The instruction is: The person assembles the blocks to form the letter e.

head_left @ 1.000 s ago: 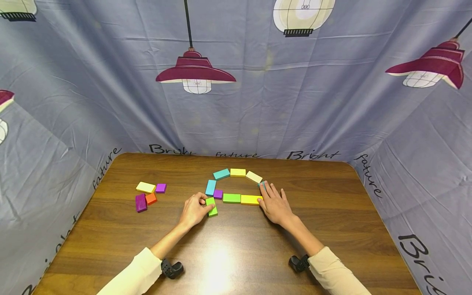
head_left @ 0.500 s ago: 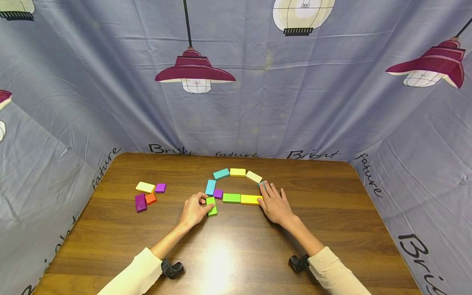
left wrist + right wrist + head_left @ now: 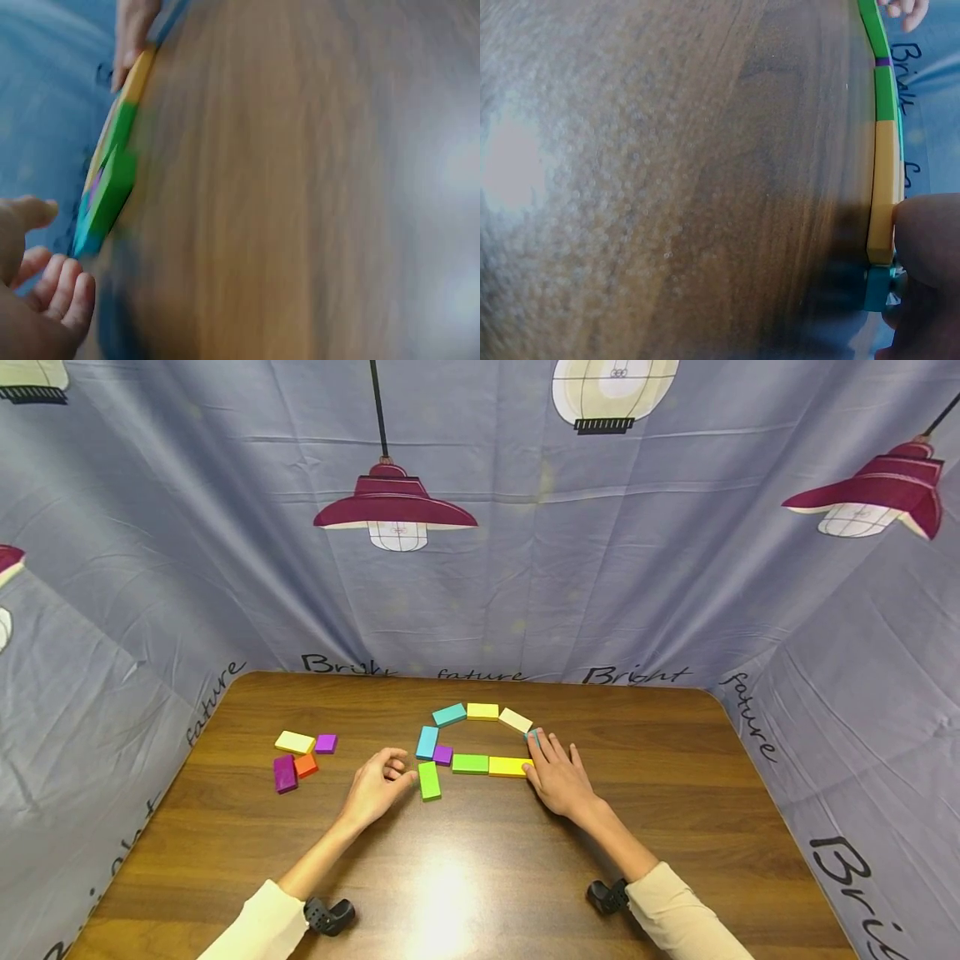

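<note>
My left hand (image 3: pixel 377 785) is just left of a light green block (image 3: pixel 430 782), apart from it, its fingers loosely bent and holding nothing. In the left wrist view a gap shows between its fingertips (image 3: pixel 79 300) and the blocks. My right hand (image 3: pixel 561 779) lies with straight fingers over a mostly hidden blue block (image 3: pixel 532 737). Its thumb touches the end of a yellow block (image 3: pixel 508 767). Left of that yellow block are a green block (image 3: pixel 470 764) and a small purple block (image 3: pixel 443 755). A blue block (image 3: pixel 427 742) stands behind the light green one.
Teal (image 3: pixel 449 714), yellow (image 3: pixel 482 712) and cream (image 3: pixel 515 720) blocks form the arch's far side. Pale yellow (image 3: pixel 295 742), small purple (image 3: pixel 326 743), dark purple (image 3: pixel 285 774) and orange (image 3: pixel 306 766) blocks lie at the left of the wooden table (image 3: pixel 637 727). A printed curtain (image 3: pixel 480 593) hangs behind.
My left hand has let go of the light green block and moved left, away from it. The block stays almost in place. My right hand has not visibly moved.
</note>
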`<state>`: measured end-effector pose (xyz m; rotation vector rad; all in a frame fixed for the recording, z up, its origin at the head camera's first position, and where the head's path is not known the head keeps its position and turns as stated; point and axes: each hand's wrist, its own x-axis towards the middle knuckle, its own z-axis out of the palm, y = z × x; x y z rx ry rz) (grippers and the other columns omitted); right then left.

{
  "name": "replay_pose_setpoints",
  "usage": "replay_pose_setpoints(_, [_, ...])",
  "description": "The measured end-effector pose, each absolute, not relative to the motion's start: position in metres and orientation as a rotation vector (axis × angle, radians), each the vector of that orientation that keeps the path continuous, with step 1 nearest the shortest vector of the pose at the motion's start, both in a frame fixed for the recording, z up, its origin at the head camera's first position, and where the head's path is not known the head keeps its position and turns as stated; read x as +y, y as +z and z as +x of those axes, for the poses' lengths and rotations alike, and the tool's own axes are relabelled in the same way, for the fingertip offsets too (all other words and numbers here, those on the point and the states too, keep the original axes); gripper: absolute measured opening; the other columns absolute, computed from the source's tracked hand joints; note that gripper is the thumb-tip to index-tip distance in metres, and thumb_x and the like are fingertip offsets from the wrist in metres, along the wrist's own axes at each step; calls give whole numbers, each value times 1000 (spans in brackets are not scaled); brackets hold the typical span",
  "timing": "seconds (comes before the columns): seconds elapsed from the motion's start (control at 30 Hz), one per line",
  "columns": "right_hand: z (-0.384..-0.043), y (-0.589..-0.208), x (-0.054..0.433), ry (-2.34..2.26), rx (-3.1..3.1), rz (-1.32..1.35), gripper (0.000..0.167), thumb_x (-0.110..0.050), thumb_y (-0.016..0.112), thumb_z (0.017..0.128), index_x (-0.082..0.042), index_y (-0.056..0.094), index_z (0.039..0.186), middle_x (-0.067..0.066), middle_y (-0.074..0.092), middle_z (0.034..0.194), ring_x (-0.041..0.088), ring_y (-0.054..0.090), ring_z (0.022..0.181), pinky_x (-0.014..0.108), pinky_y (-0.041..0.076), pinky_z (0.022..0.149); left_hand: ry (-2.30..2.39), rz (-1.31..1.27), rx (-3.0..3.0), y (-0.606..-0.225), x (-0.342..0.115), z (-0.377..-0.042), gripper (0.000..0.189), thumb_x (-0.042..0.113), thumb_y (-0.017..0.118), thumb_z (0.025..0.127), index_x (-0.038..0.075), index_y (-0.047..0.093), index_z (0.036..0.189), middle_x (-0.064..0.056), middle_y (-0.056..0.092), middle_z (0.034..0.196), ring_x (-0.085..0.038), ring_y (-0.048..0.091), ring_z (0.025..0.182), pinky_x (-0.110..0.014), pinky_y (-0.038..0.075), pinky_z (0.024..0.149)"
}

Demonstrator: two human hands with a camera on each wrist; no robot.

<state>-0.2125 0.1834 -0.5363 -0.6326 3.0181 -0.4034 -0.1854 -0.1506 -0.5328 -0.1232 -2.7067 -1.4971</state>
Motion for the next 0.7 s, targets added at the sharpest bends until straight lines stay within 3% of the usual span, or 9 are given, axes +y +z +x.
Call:
replay_pose_setpoints(0.2, [-213,-537,183,-406,3020,-631,60,-30,45,108,4,27,155,24,24,159,44,25,144,69,17,110,-1399,-139,-2623,-519,-208,-191,44,8,75,89,-8,57,126,-25,63,111,-38,63,102,-48,53,87])
replay_pose_setpoints(0.33, [-213,-537,183,-407,3018,-635,61,-30,45,108,4,27,155,24,24,159,44,25,144,69,17,111,-1236,-106,-2649,-512,-256,-190,48,11,76,89,-7,56,128,-29,60,118,-43,61,105,-55,50,88])
replay_pose_setpoints(0.53, [-213,-536,182,-413,3002,-628,61,-30,45,108,4,26,155,24,23,159,44,23,144,69,16,111,-1078,-122,-2848,-514,-315,-180,66,22,78,86,-9,48,136,-35,47,130,-49,45,118,-63,38,94])
replay_pose_setpoints(0.7, [-212,-535,183,-406,3002,-628,61,-30,43,108,4,25,155,24,22,160,44,23,145,69,16,111,-1276,-93,-2908,-526,-340,-173,75,17,77,87,-14,36,142,-38,37,138,-53,37,127,-64,33,103])
